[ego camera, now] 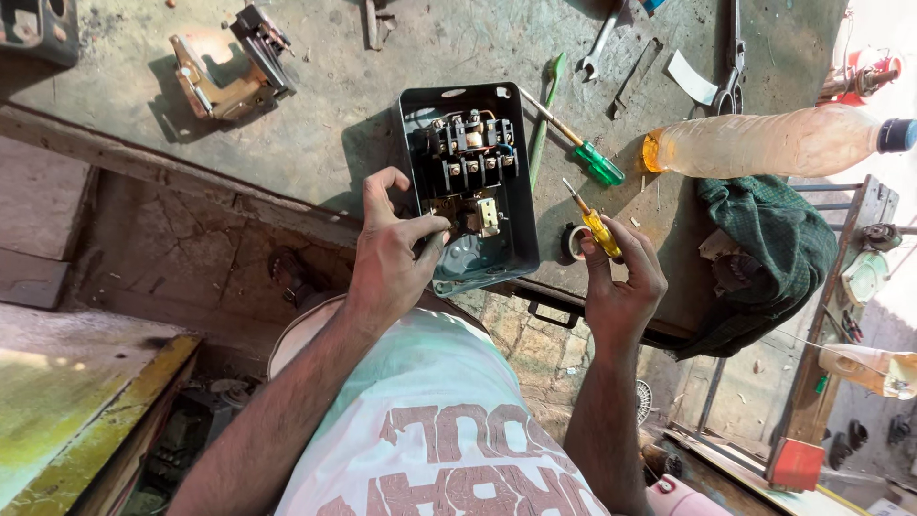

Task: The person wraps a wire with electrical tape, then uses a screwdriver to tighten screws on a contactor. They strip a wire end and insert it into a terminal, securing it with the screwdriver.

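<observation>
While open, black switch box [468, 182] full of terminals, left hand [392, 258] on it

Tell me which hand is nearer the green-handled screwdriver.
Right. The right hand, holding a yellow screwdriver, sits just below the green-handled screwdriver; the left hand grips the switch box farther left.

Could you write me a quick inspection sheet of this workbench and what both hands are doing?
Surface: worn grey bench top, dusty.
Job's things: open dark switch box with contactor parts inside; small yellow-handled screwdriver.
Clutter: green-handled screwdriver, spanner, plastic bottle, green cloth, metal bracket.
Hands: left hand grips the box's lower edge; right hand holds the yellow-handled screwdriver beside the box.
Cables: short wires inside the box only.
Surroundings: cracked floor below, wooden frame at right.
</observation>
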A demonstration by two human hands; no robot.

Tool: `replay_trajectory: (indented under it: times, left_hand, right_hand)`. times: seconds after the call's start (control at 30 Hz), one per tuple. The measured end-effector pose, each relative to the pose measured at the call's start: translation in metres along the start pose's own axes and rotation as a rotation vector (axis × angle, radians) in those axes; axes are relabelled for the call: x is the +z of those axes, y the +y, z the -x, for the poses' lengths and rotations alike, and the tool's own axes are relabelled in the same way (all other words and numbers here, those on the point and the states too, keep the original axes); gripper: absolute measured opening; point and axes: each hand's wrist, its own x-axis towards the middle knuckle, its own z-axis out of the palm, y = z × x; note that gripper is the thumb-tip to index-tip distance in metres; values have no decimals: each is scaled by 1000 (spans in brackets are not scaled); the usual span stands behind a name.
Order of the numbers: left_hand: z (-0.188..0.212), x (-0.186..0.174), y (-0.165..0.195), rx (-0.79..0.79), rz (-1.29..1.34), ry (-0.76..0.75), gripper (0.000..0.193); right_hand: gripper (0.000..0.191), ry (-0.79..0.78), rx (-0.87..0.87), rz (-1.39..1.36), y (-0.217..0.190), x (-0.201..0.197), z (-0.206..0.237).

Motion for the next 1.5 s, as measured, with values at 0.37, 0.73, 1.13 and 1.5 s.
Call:
replay_trajectory:
  times: [0.37, 0.73, 1.13, 1.5]
  left_hand:
    - [1, 6, 10, 54, -293, -21, 13]
    - [-8, 12, 5, 87, -342, -16, 12]
    - [0, 8, 1, 174, -311, 84, 9]
    - [9, 3, -8, 131, -184, 122, 13]
  right_hand:
    - [30, -6, -22, -16, -11, 1, 7]
    - [33, -136, -21, -272, -20, -22, 15]
    - [31, -236, -306, -462, -54, 6, -6]
    - [39, -324, -258, -512, -50, 52, -16]
